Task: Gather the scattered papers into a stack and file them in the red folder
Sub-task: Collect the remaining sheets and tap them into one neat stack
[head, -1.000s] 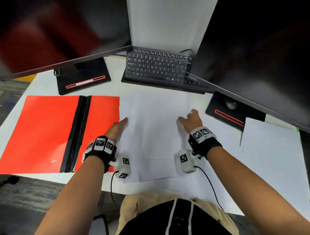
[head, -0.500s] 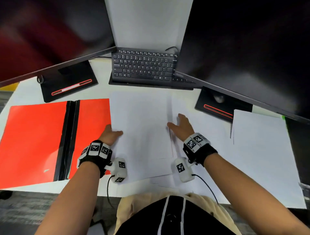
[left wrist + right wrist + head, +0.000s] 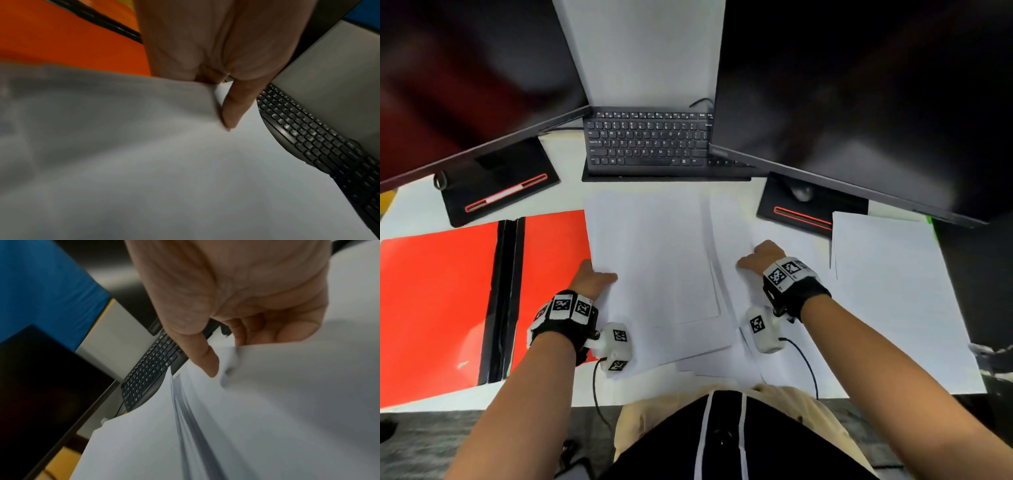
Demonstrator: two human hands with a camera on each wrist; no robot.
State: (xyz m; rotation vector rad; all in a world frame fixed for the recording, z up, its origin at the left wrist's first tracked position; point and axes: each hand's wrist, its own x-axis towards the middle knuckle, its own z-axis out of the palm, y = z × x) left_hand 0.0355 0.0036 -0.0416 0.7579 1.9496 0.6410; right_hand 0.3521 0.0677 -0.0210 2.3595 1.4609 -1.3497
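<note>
The open red folder (image 3: 438, 301) lies flat at the left of the desk, its black spine upward. White papers (image 3: 661, 267) lie overlapped in the middle. My left hand (image 3: 592, 277) pinches their left edge, thumb (image 3: 232, 110) on top and fingers beneath. My right hand (image 3: 760, 260) grips the right-hand sheets, thumb (image 3: 205, 360) on the paper (image 3: 267, 402) and curled fingers under a lifted edge. The sheet edges fan out unevenly between the hands. One more loose sheet (image 3: 893, 301) lies apart at the far right.
A black keyboard (image 3: 650, 144) sits just behind the papers. Two dark monitors (image 3: 476, 85) (image 3: 859, 102) overhang the desk, their black bases (image 3: 500, 185) (image 3: 801, 209) beside the papers' far corners. The desk's front edge runs just past my wrists.
My left hand went from lying flat beside the papers to pinching their left edge. The right hand curled onto the right-hand sheets, whose edge has lifted.
</note>
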